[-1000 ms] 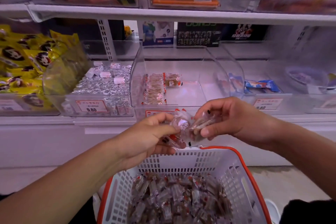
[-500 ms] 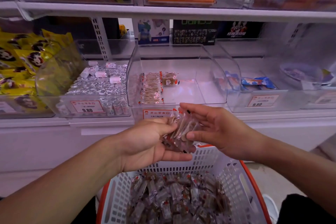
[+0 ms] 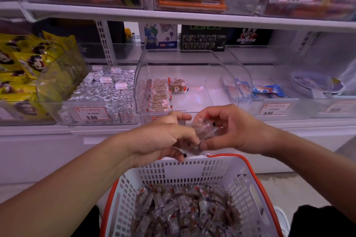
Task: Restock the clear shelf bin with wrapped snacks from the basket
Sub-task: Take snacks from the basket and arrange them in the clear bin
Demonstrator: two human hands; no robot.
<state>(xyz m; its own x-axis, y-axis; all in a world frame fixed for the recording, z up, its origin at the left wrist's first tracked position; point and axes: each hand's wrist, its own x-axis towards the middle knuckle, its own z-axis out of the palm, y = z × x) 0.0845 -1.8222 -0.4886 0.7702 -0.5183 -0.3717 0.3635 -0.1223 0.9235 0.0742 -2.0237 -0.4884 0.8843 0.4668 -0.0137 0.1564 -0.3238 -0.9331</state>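
Both hands meet above the basket's far rim, in front of the shelf. My left hand (image 3: pixel 163 140) and my right hand (image 3: pixel 229 131) grip a small bundle of clear-wrapped snacks (image 3: pixel 202 132) between them, fingers curled round it from both sides. Behind them stands the clear shelf bin (image 3: pixel 217 75), holding a neat row of wrapped snacks (image 3: pixel 159 94) at its left side and one loose piece beside it. Below, the white basket (image 3: pixel 192 171) with an orange rim is filled with several wrapped snacks (image 3: pixel 185 209).
A bin of silver foil-wrapped pieces (image 3: pixel 104 90) sits left of the clear bin, with yellow panda packets (image 3: pixel 21 63) further left. To the right a bin holds blue packets (image 3: pixel 269 90). An upper shelf (image 3: pixel 173 15) carries bins with price tags.
Both hands have closed round the bundle of snacks; the left hand turned palm down over it. The bundle stays between the hands in front of the bin.
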